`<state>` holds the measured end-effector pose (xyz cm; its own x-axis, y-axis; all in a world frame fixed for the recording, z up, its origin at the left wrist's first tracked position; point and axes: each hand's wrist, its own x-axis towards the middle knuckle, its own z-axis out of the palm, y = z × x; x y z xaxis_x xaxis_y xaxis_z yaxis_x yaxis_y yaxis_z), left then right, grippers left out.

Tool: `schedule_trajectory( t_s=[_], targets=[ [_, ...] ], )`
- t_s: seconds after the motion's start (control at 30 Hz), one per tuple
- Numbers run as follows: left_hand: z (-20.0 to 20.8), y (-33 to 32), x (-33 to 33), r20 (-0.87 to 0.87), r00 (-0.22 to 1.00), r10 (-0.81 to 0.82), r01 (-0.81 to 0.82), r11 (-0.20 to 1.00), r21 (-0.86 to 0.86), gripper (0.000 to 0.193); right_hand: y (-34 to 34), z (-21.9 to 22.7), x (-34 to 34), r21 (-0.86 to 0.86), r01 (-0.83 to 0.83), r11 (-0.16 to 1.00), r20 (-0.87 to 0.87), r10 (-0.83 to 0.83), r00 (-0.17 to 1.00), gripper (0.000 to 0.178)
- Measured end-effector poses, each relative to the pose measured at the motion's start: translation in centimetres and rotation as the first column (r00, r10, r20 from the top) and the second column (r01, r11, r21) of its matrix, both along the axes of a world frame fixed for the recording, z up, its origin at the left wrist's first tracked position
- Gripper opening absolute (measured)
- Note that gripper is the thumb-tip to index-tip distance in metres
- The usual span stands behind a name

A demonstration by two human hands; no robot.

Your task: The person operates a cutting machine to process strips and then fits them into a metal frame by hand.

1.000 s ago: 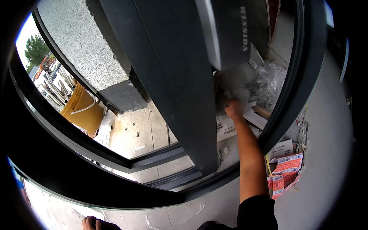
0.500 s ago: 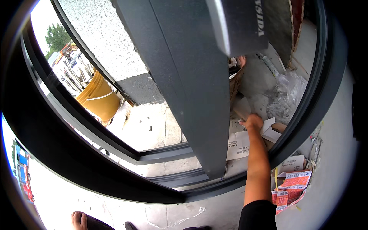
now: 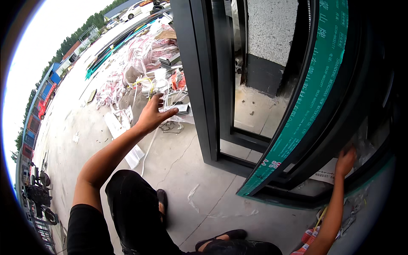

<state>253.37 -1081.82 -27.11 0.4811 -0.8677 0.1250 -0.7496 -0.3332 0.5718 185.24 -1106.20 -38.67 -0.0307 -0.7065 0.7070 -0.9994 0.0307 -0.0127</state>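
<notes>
Your right hand (image 3: 345, 161) presses open fingers against the dark window frame (image 3: 199, 85), which stands on the concrete at your right, a green film strip (image 3: 306, 106) with pale print curving down its edge. Your left hand (image 3: 152, 114) hangs open, empty, before a heap of plastic wrap (image 3: 144, 55). Red-and-white packets (image 3: 309, 236) lie beside your right forearm.

Single head view: fisheye, looking steeply down from close above at concrete floor (image 3: 178, 161) beside dark door frame (image 3: 199, 85).

Both hands (image 3: 153, 114) (image 3: 345, 161) outstretched, fingers spread.
</notes>
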Motion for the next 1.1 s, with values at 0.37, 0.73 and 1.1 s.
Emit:
schedule_trajectory(
  t_s=[0.37,0.73,1.1],
  targets=[
    [0.4,-7.2,-8.5,-0.093,0.971,-0.221,0.140,0.839,-0.526,0.115,21.7,14.0,8.5,-0.268,-0.399,0.877,0.397,0.478,0.784,0.044],
    [1.1,-7.7,-9.6,-0.156,0.979,-0.127,0.049,0.903,-0.426,0.085,30.3,11.9,27.1,0.286,-0.956,-0.064,0.956,-0.048,0.289,0.046],
    [-0.3,-8.1,-8.5,-0.105,0.978,-0.181,0.083,0.796,-0.600,0.087,35.1,-0.7,36.5,0.371,-0.852,-0.371,0.325,-0.807,0.493,0.036]
  ],
)
